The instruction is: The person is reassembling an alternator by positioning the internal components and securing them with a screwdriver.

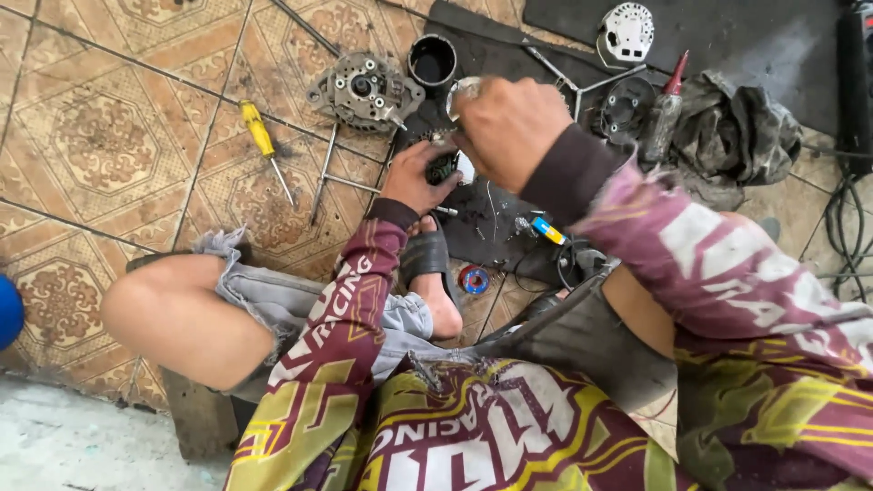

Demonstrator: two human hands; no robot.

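My left hand (pixel 414 175) grips a small dark metal part (pixel 444 166) low over a black mat. My right hand (pixel 507 121) is closed just above and to the right of it, holding something at the part's top; a shiny round piece (pixel 462 88) shows at its knuckles. What exactly the right hand holds is hidden by the fist. I sit on the floor with my bent left knee (pixel 155 309) out to the left and a sandalled foot (pixel 429 273) under the hands.
A grey alternator housing (pixel 366 89) and a black cylinder (pixel 432 60) lie ahead. A yellow-handled screwdriver (pixel 261 136) and long bolts (pixel 324 173) rest on patterned floor tiles. A three-arm wrench (pixel 578 84), oil bottle (pixel 667 109), dirty rag (pixel 738 132), solder spool (pixel 473 278) and cables (pixel 846 227) lie right.
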